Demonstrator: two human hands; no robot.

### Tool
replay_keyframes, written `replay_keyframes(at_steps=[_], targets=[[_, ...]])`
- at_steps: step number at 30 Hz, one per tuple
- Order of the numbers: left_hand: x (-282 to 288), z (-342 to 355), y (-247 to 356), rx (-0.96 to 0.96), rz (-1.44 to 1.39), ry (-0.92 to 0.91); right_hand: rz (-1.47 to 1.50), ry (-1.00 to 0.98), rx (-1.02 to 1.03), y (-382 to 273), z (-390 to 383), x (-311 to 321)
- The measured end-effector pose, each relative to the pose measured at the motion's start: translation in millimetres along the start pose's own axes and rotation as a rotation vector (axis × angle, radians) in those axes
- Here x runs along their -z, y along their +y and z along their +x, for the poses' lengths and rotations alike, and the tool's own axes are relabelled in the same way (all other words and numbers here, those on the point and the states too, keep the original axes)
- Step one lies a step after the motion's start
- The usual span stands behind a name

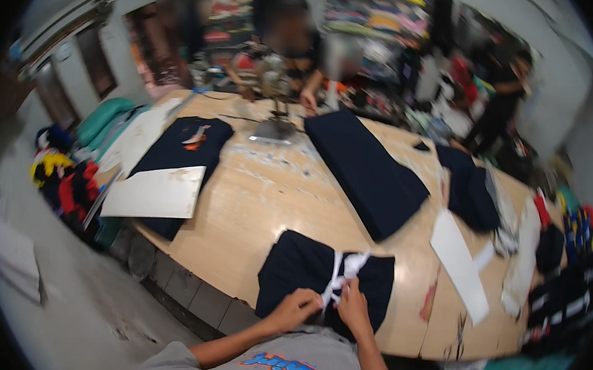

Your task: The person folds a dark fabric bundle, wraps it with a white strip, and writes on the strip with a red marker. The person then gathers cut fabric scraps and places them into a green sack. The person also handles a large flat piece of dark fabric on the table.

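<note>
A folded bundle of dark navy fabric [287, 267] lies at the near edge of the table, right in front of me. A white cloth strip [354, 263] runs across the bundle and is gathered into a loose bunch on top. My left hand [301, 305] is closed, its fingertips pinching the strip from the left side. From the right, my right hand [351, 306] is closed on the same strip a little higher up, its thumb and fingers pressed together. The strip's lower end is partly hidden between my hands.
Beyond the bundle lies a long navy fabric stack [366, 176]. A white board [155, 194] rests on another dark stack [186, 136] at left. White pattern piece [459, 265] and scissors [460, 337] lie right. A person [296, 40] stands behind a cutting machine [274, 108]; another person [505, 96] is far right.
</note>
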State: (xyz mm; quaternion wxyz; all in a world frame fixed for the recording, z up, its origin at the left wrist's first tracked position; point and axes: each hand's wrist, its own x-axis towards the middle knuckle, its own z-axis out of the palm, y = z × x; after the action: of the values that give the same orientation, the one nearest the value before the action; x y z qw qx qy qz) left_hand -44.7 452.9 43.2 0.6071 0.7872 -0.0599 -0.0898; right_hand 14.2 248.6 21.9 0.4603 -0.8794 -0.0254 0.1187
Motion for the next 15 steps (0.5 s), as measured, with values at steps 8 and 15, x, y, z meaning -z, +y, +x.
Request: replay_keyframes(at_steps=[8,15], targets=[[19.6,67.9,10.7,0.226,-0.364,-0.403,0.072,0.153,0.033,21.6,-3.8,-10.3],[57.0,78.1,35.7,-0.555,1.024,0.095,0.090,0.241,0.064,19.7,-5.3,-16.5]])
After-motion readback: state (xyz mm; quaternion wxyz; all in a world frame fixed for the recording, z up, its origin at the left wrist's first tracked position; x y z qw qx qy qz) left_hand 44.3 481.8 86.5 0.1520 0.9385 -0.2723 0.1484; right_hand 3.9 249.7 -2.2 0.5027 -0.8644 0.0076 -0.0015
